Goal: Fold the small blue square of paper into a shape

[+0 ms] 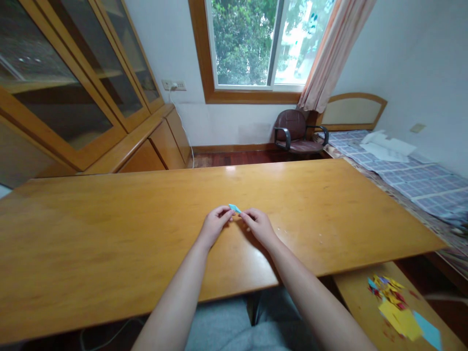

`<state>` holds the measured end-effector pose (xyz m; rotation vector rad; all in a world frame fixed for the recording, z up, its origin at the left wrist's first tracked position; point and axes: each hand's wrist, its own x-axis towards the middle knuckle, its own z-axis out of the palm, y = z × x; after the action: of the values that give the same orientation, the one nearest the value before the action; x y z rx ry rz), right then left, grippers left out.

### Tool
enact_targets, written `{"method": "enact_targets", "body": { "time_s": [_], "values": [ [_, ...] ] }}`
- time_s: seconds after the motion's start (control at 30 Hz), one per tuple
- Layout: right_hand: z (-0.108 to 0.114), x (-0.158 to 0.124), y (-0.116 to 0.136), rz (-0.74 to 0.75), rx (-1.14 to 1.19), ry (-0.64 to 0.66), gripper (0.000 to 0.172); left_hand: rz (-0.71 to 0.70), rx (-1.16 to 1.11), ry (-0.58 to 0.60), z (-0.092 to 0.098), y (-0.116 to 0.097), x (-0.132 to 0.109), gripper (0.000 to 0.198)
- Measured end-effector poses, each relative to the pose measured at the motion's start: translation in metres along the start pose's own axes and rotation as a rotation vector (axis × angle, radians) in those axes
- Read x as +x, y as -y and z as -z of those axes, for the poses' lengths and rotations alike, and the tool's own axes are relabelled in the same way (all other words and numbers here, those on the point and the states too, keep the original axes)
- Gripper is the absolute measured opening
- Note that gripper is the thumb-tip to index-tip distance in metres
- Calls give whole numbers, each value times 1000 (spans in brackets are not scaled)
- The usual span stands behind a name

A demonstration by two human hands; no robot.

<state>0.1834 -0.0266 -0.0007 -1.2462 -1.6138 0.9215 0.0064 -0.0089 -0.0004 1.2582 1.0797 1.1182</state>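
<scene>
A small folded piece of light blue paper (234, 208) is held between my two hands, just above the middle of the wooden table (109, 234). My left hand (216, 223) pinches its left end between thumb and fingers. From the other side, my right hand (259, 224) grips the right end in the same way. The fingertips cover part of the paper, so its full shape is hard to make out.
At the lower right, a lower wooden surface (354, 287) bears a pile of folded coloured paper pieces (389, 290), yellow sheets (400, 319) and a blue sheet (427, 330). Beyond the table stand a chair (292, 124) and a bed (413, 175). A glass-fronted cabinet (120, 122) stands left.
</scene>
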Motion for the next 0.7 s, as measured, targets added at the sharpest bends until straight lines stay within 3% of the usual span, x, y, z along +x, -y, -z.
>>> {"method": "enact_targets", "body": {
  "time_s": [0.23, 0.47, 0.7],
  "values": [
    [0, -2, 1, 32, -76, 102, 29, 14, -8, -23, 3, 3, 4, 29],
    [2, -1, 0, 84, -133, 118, 29, 22, -109, -79, 4, 2, 5, 30],
    [2, 0, -2, 87, -80, 122, 29, 57, -182, -11, 4, -1, 3, 34]
  ]
}}
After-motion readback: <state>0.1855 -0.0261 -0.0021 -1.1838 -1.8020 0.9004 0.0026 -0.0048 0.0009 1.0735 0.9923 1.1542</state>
